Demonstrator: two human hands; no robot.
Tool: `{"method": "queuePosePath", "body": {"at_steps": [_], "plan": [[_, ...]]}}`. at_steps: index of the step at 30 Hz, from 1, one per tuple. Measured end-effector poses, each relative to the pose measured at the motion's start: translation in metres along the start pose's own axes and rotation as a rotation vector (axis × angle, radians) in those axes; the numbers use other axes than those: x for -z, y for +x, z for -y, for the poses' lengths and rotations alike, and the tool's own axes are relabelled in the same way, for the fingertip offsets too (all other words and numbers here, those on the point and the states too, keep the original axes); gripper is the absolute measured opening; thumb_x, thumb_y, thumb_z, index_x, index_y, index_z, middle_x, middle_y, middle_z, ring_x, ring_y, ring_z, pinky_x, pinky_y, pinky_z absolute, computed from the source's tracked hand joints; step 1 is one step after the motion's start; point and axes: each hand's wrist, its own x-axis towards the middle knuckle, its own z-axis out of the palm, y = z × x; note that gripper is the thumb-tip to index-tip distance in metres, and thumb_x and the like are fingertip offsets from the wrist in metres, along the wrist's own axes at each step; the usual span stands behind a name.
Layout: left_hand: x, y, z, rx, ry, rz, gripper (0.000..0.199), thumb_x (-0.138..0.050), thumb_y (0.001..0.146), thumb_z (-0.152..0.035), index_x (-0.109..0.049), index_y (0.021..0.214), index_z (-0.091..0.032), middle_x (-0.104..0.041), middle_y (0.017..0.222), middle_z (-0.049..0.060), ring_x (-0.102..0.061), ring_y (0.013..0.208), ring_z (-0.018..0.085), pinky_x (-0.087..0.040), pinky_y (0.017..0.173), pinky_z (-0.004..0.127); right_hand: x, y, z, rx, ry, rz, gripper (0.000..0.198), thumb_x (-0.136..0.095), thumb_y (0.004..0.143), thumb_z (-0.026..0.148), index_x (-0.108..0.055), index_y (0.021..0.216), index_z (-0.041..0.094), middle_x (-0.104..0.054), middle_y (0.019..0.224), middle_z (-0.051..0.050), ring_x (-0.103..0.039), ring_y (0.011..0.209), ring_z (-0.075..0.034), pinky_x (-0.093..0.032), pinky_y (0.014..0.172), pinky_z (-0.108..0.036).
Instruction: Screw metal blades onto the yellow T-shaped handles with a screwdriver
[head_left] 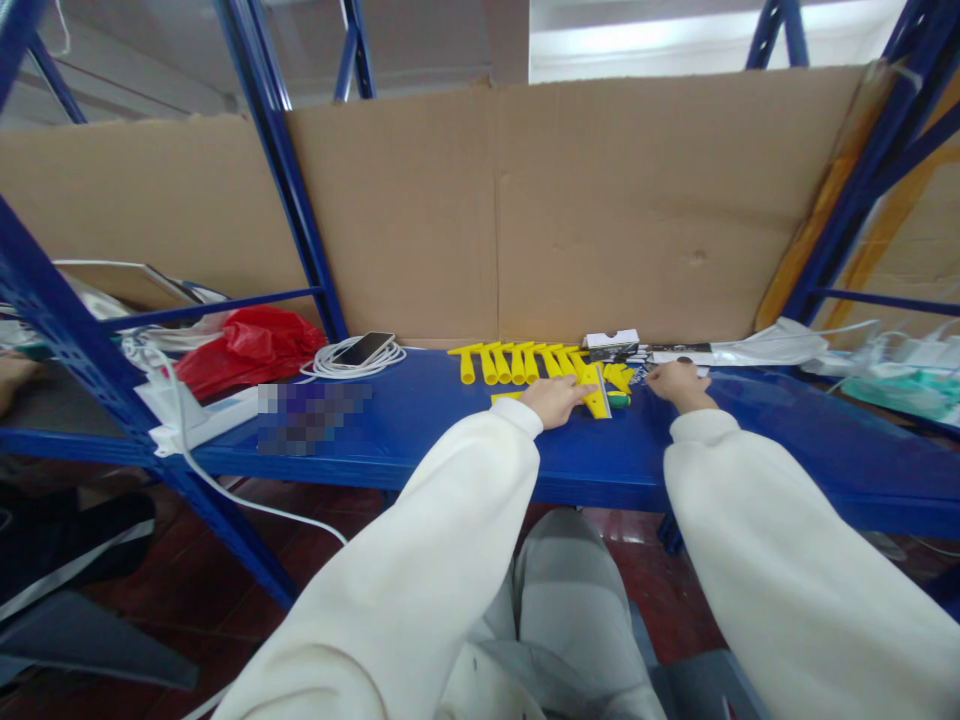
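Observation:
My left hand (556, 402) is closed around a yellow scraper (598, 396) with a metal blade edge along its right side, low over the blue shelf top. Beside the blade lies a tool with a green handle (619, 400), partly hidden. My right hand (679, 386) has its fingers curled down at a scatter of small parts (640, 375), too small to name; whatever it grips is hidden. Several yellow T-shaped handles (498, 365) lie in a row behind my left hand. Small yellow pieces (618, 376) are heaped between the two hands.
A small printed box (611, 346) and white plastic bags (780, 345) sit along the cardboard back wall (600, 210). On the left are a phone (365, 348) on a coiled white cable (321, 366), a red bag (251, 350) and a blue upright (281, 170). Another person's hand (16, 378) shows far left.

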Motion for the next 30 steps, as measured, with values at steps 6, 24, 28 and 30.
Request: {"method": "queuePosePath", "body": {"at_steps": [6,24,28,30], "plan": [[-0.002,0.001,0.000,0.001,-0.014,-0.026,0.046,-0.040,0.103,-0.025,-0.052,0.147,-0.032,-0.066,0.123,0.011,-0.067,0.113,0.024,-0.055,0.085,0.031,-0.001,-0.003,0.003,0.036,-0.057,0.037,0.029,-0.057,0.085,0.026,-0.080,0.103,0.024,-0.067,0.124,-0.017,-0.048,0.132,-0.040,-0.040,0.104,-0.062],[-0.002,0.001,0.000,-0.006,-0.003,-0.022,0.048,-0.038,0.103,-0.026,-0.052,0.148,-0.032,-0.065,0.129,0.012,-0.067,0.113,0.026,-0.056,0.086,0.033,-0.006,0.000,0.014,0.019,-0.014,0.121,0.029,-0.063,0.079,0.028,-0.077,0.102,0.017,-0.067,0.124,-0.019,-0.056,0.126,-0.038,-0.049,0.098,-0.050],[-0.002,0.001,-0.001,0.003,-0.006,-0.014,0.048,-0.038,0.104,-0.026,-0.051,0.149,-0.032,-0.065,0.129,0.012,-0.067,0.114,0.026,-0.055,0.087,0.034,-0.008,0.003,0.016,0.096,0.072,0.109,0.020,-0.064,0.077,0.020,-0.078,0.090,0.016,-0.074,0.100,-0.014,-0.067,0.109,-0.031,-0.052,0.092,-0.040],[-0.002,0.001,-0.001,0.001,-0.002,-0.002,0.048,-0.037,0.104,-0.026,-0.050,0.150,-0.032,-0.065,0.129,0.012,-0.067,0.114,0.026,-0.055,0.088,0.034,-0.006,0.003,0.018,0.155,0.198,0.098,0.018,-0.062,0.079,0.016,-0.077,0.086,0.014,-0.075,0.090,-0.012,-0.070,0.099,-0.028,-0.052,0.089,-0.035]]}}
